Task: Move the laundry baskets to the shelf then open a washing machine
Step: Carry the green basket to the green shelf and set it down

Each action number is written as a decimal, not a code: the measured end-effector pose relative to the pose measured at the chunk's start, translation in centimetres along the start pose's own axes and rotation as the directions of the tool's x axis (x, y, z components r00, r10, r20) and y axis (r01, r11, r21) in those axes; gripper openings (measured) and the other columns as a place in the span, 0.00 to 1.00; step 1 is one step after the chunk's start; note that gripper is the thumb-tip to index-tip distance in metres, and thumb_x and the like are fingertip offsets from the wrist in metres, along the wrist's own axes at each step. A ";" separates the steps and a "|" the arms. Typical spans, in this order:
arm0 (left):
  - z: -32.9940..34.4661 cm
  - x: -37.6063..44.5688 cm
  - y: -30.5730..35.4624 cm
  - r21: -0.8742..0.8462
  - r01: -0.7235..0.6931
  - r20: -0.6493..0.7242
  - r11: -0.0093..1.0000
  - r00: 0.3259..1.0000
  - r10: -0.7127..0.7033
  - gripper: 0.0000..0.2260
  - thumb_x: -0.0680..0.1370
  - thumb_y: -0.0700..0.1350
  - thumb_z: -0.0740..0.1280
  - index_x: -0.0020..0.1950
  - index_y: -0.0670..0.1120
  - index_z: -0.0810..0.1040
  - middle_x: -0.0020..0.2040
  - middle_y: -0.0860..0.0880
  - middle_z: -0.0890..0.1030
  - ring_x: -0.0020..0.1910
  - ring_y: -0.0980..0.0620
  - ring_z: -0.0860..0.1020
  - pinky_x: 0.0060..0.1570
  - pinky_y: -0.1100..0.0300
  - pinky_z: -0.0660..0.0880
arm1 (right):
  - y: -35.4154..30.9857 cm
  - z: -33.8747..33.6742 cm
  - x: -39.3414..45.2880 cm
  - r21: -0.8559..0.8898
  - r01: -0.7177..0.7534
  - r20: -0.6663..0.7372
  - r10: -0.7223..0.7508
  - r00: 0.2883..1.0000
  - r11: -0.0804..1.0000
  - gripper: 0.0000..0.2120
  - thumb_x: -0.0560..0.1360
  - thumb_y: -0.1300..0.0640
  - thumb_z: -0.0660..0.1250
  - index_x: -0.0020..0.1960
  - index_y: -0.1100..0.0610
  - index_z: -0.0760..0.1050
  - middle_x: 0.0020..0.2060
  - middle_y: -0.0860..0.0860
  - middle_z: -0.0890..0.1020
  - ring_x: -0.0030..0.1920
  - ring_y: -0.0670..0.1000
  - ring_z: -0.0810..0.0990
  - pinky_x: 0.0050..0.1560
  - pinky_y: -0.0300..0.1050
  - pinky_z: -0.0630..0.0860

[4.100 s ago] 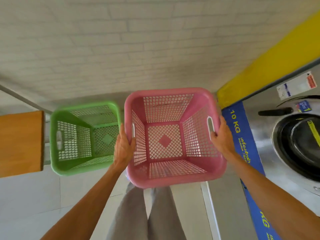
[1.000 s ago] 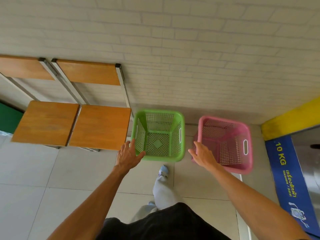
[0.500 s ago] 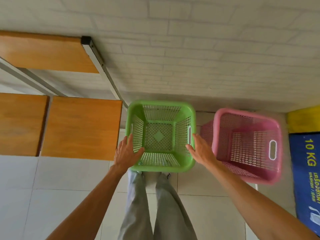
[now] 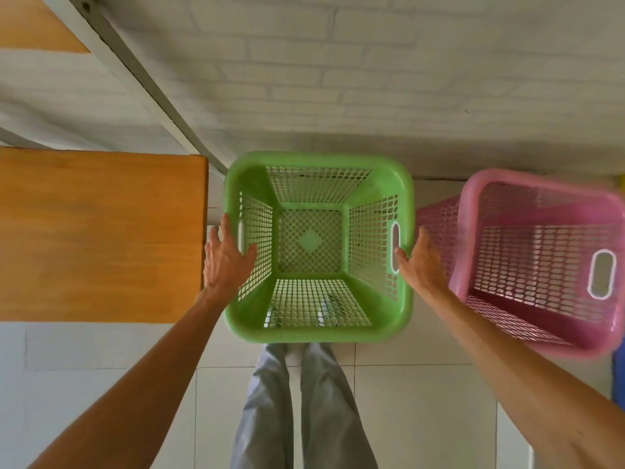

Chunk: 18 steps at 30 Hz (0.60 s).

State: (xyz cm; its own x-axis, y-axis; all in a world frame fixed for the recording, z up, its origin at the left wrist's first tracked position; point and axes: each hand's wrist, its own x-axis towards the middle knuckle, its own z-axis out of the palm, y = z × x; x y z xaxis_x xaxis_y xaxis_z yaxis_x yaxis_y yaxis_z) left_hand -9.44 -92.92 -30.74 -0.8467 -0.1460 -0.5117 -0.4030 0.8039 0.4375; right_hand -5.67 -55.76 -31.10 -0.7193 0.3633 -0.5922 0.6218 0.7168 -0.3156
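At centre frame the green basket (image 4: 318,247) sits on the tiled floor (image 4: 422,411), with the left hand (image 4: 225,260) and right hand (image 4: 421,264) laid flat against its two handle sides, fingers loosely spread; whether they grip it yet I cannot tell. The pink basket (image 4: 537,262) stands just beside it at the right. The wooden shelf (image 4: 98,231) at left holds neither, so both moves and the washing machine seem left. No writing is readable.

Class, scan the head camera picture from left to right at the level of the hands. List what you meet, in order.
wooden shelf board → left hand → green basket → right hand → pink basket
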 end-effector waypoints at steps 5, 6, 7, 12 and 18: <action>1.2 1.8 -1.0 -0.114 -0.023 -0.067 0.993 0.998 0.016 0.41 0.78 0.41 0.68 0.82 0.54 0.45 0.58 0.36 0.73 0.50 0.38 0.77 0.44 0.41 0.79 | 0.5 2.5 1.8 0.088 -0.008 -0.060 0.014 0.998 0.996 0.28 0.81 0.59 0.65 0.75 0.62 0.55 0.48 0.59 0.79 0.34 0.56 0.82 0.28 0.49 0.81; 1.4 2.1 -1.2 -0.140 -0.016 -0.092 0.990 0.996 0.003 0.40 0.78 0.40 0.66 0.81 0.56 0.46 0.57 0.37 0.74 0.48 0.38 0.77 0.43 0.41 0.80 | 0.6 2.8 1.8 0.098 -0.012 -0.071 0.019 0.997 0.995 0.27 0.81 0.59 0.64 0.75 0.62 0.55 0.42 0.57 0.80 0.29 0.56 0.81 0.24 0.52 0.79; 1.6 2.3 -1.5 -0.157 -0.020 -0.113 0.987 0.994 0.003 0.39 0.78 0.39 0.64 0.81 0.59 0.46 0.55 0.38 0.74 0.47 0.38 0.77 0.43 0.40 0.80 | 0.8 3.1 1.9 0.102 -0.005 -0.086 0.014 0.996 0.995 0.25 0.82 0.60 0.63 0.74 0.61 0.56 0.38 0.55 0.79 0.27 0.57 0.80 0.22 0.54 0.78; 1.3 1.1 -1.4 -0.136 -0.021 -0.129 0.990 0.992 0.003 0.39 0.78 0.37 0.62 0.81 0.60 0.46 0.50 0.41 0.73 0.43 0.40 0.75 0.40 0.41 0.79 | 0.8 2.5 1.3 0.101 -0.013 -0.126 0.025 0.992 0.995 0.20 0.83 0.57 0.61 0.71 0.60 0.58 0.33 0.55 0.78 0.21 0.49 0.72 0.16 0.41 0.70; -2.5 -3.1 0.6 -0.210 -0.067 -0.100 0.976 0.994 0.046 0.39 0.78 0.37 0.64 0.81 0.59 0.48 0.48 0.40 0.80 0.28 0.38 0.78 0.20 0.47 0.76 | -0.9 -3.4 -2.6 0.049 0.006 -0.121 0.000 0.993 0.999 0.24 0.83 0.56 0.60 0.75 0.59 0.55 0.31 0.48 0.73 0.22 0.51 0.72 0.17 0.42 0.71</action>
State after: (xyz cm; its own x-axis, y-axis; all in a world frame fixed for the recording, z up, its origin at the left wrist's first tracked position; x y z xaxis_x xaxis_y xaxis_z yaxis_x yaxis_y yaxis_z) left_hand -7.91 -93.43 -27.02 -0.8948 -0.1652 -0.4147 -0.4096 0.6731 0.6158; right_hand -5.47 -55.34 -26.76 -0.7513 0.4328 -0.4982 0.6322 0.6888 -0.3548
